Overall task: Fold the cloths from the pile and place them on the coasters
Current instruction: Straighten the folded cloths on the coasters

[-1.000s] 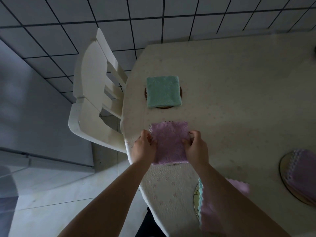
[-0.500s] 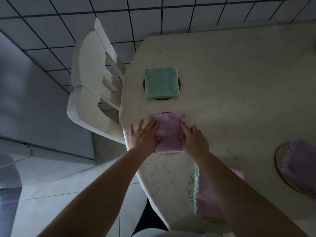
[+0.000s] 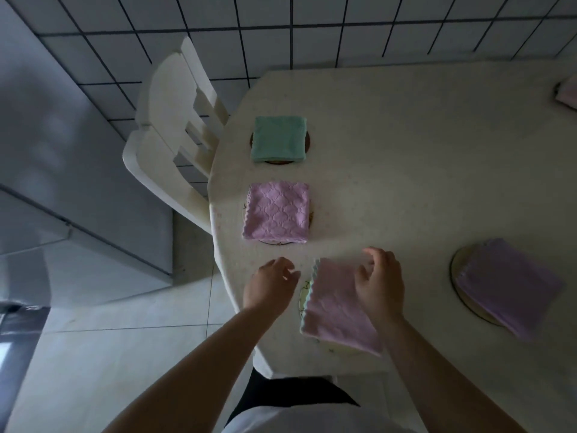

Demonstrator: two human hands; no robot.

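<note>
A folded green cloth lies on a dark coaster near the table's left edge. Below it a folded pink cloth covers a second coaster. Nearest me a pink cloth with a green layer under it sits on a pale coaster. My right hand hovers over that cloth's right part, fingers loosely curled; whether it touches the cloth is unclear. My left hand hangs just left of the cloth, fingers relaxed, holding nothing. A folded purple cloth rests on a coaster at right.
A white plastic chair stands against the table's left side. Another pink cloth shows at the far right edge. A grey cabinet stands at left over a tiled floor.
Both hands have let go of the folded pink cloth on the middle coaster and drawn back toward me, to the pink-and-green cloth nearest the table's edge.
</note>
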